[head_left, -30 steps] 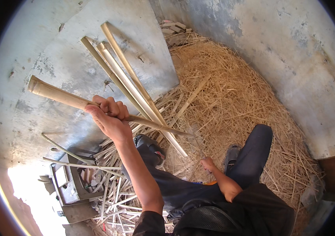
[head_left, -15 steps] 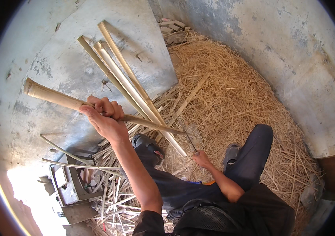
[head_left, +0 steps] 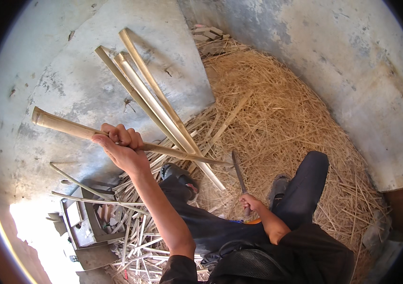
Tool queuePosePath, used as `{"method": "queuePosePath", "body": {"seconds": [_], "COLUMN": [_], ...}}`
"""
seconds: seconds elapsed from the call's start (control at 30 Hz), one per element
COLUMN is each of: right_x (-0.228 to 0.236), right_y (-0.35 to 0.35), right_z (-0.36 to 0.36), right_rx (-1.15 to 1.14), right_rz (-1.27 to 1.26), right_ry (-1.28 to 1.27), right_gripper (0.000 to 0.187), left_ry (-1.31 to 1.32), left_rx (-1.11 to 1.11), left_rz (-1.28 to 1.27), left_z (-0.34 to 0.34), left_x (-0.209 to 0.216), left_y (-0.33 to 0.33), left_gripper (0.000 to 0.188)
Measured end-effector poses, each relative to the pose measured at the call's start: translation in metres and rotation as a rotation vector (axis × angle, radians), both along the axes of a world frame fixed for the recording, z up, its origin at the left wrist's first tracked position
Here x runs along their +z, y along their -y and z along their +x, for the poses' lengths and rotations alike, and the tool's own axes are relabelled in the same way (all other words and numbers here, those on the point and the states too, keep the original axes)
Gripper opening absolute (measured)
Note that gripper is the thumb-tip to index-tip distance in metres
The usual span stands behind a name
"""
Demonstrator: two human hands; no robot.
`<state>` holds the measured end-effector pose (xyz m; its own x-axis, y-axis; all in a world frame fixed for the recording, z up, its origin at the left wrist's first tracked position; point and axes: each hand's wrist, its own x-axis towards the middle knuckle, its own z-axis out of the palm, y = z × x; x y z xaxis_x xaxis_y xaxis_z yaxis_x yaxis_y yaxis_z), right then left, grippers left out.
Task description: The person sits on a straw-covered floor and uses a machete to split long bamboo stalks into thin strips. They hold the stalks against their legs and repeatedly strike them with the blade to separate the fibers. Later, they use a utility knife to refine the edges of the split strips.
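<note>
- Head view: I see the left hand [head_left: 122, 146] clenched round the slanting bamboo pole [head_left: 68, 125].
- The right hand [head_left: 250, 202], grasping the knife [head_left: 239, 173], now sits farther back; I judge it between strokes near the pole's lower end.

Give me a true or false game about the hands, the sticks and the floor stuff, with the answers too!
1. The left hand grips a bamboo pole. True.
2. The right hand holds a knife. True.
3. Both hands hold the bamboo pole. False: only the left hand does.
4. Three long bamboo pieces lean on the wall. True.
5. The stuff on the floor is bright green. False: the straw-like litter is tan.
</note>
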<state>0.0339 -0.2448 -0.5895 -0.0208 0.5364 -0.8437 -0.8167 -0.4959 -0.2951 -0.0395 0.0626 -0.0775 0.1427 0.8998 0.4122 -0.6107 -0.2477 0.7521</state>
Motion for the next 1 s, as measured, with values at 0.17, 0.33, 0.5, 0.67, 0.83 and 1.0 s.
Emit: {"method": "queuePosePath", "body": {"seconds": [0.17, 0.33, 0.5, 0.67, 0.83, 1.0], "right_x": [0.013, 0.029, 0.065, 0.087, 0.072, 0.076], "right_y": [-0.008, -0.022, -0.055, -0.052, -0.020, -0.048], "right_z": [-0.006, -0.003, 0.012, 0.015, 0.009, 0.014], "right_rx": [-0.052, -0.064, -0.175, -0.055, 0.082, -0.091], "right_rz": [-0.028, -0.060, 0.184, 0.164, -0.033, 0.118], "right_ry": [0.205, 0.639, 0.628, 0.551, 0.396, 0.543], "right_gripper": [0.021, 0.015, 0.016, 0.017, 0.022, 0.021], "left_ry": [-0.016, -0.078, -0.006, -0.005, 0.007, -0.005], "left_rx": [0.094, 0.237, -0.053, -0.116, -0.200, -0.219], "left_rz": [-0.007, 0.059, 0.036, 0.031, 0.037, 0.069], "left_z": [-0.009, -0.005, -0.003, -0.003, -0.004, 0.001], "left_x": [-0.003, -0.005, -0.003, -0.004, -0.006, -0.003], "left_y": [0.000, -0.001, 0.008, 0.007, 0.012, 0.019], "left_gripper": [0.052, 0.052, 0.054, 0.056, 0.059, 0.059]}}
